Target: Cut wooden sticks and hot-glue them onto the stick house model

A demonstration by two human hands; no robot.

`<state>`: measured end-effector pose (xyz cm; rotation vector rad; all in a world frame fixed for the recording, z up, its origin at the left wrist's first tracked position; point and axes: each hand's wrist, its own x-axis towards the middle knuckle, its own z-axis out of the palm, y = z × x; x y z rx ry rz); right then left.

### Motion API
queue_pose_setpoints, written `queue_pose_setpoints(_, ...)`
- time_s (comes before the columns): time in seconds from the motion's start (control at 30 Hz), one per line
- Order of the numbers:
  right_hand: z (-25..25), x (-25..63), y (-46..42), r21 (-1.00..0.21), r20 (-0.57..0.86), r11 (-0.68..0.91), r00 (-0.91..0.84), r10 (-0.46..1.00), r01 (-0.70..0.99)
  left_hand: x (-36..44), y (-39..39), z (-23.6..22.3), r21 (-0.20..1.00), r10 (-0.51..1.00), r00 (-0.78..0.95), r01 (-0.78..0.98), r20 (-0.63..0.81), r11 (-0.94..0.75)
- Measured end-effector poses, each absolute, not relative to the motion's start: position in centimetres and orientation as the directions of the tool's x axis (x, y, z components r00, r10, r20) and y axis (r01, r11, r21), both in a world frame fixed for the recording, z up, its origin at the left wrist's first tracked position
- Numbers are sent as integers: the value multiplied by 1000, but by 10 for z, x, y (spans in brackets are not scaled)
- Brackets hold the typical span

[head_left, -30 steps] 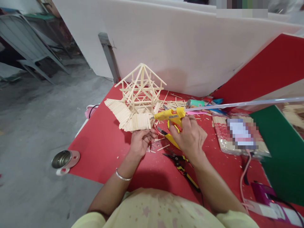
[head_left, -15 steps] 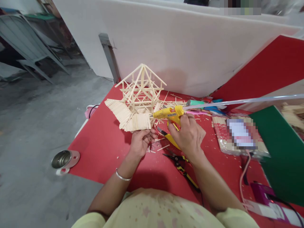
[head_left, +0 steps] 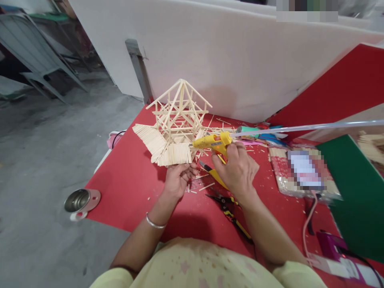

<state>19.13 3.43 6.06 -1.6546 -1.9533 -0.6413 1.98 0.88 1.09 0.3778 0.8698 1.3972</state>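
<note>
A model house [head_left: 181,116] of thin wooden sticks, with a pointed open roof frame, stands on the red table. Rows of sticks form a slatted panel [head_left: 175,155] along its near side. My left hand [head_left: 180,178] is closed at the near edge of this panel, fingers curled beneath it. In my right hand [head_left: 238,168] is a yellow glue gun [head_left: 213,141], its nozzle at the panel's right end. A long clear glue stick [head_left: 300,127] juts from the gun's back. Below the gun lie a yellow utility knife [head_left: 216,176] and black-and-yellow pliers [head_left: 229,214].
Loose sticks [head_left: 207,186] and scraps litter the red tabletop [head_left: 126,188]. A metal mug [head_left: 82,201] stands at the left edge. On the right are a phone [head_left: 306,170] on bagged sticks, a green board [head_left: 357,192] and a purple device [head_left: 333,246]. A white panel [head_left: 228,60] rises behind.
The glue gun has shifted very slightly left and stays at the panel's right end. My left hand keeps its place; the view has moved a little.
</note>
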Motion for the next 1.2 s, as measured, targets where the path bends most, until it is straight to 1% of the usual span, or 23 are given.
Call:
queue_pose_setpoints(0.33, 61, 192, 34, 15, 643, 154, -127, 755, 988, 19, 9, 12, 692, 953, -51, -700, -297, 178)
queue_pose_setpoints(0.43, 62, 198, 28, -11, 653, 135, -95, 751, 991, 19, 6, 6, 710, 959, 11, -670, -282, 216)
queue_pose_setpoints(0.57, 62, 219, 12, -23, 664, 33, -9, 748, 999, 24, -4, -2, 715, 958, 86, -648, -273, 262)
queue_pose_setpoints(0.63, 59, 236, -2, -26, 632, -60, 62, 773, 998, 26, -10, -7, 725, 950, 91, -626, -297, 287)
queue_pose_setpoints(0.7, 56, 255, -19, -47, 582, -173, 167, 796, 984, 28, -15, -12, 767, 944, 93, -561, -315, 311)
queue_pose_setpoints(0.77, 50, 277, -37, -92, 505, -264, 274, 818, 960, 30, -19, -17, 833, 948, 69, -462, -310, 306)
queue_pose_setpoints(0.87, 32, 311, -63, -203, 335, -304, 358, 872, 931, 31, -21, -26, 923, 958, 48, -259, -282, 285)
queue_pose_setpoints(0.93, 14, 332, -75, -280, 241, -302, 372, 896, 911, 32, -22, -30, 968, 971, 56, -84, -231, 236)
queue_pose_setpoints(1.0, -7, 349, -80, -331, 186, -319, 393, 901, 888, 32, -22, -31, 982, 990, 65, 152, -125, 114)
queue_pose_setpoints(1.03, -16, 355, -81, -344, 166, -334, 407, 898, 877, 33, -22, -32, 958, 995, 79, 285, -58, 33)
queue_pose_setpoints(1.1, -32, 363, -78, -347, 132, -364, 429, 893, 864, 33, -23, -31, 851, 991, 127, 515, 42, -102)
queue_pose_setpoints(1.13, -37, 365, -75, -335, 114, -378, 435, 893, 863, 33, -23, -31, 790, 987, 151, 597, 62, -140)
queue_pose_setpoints(1.2, -42, 366, -68, -290, 66, -412, 448, 892, 864, 32, -23, -31, 687, 983, 169, 707, 64, -166)
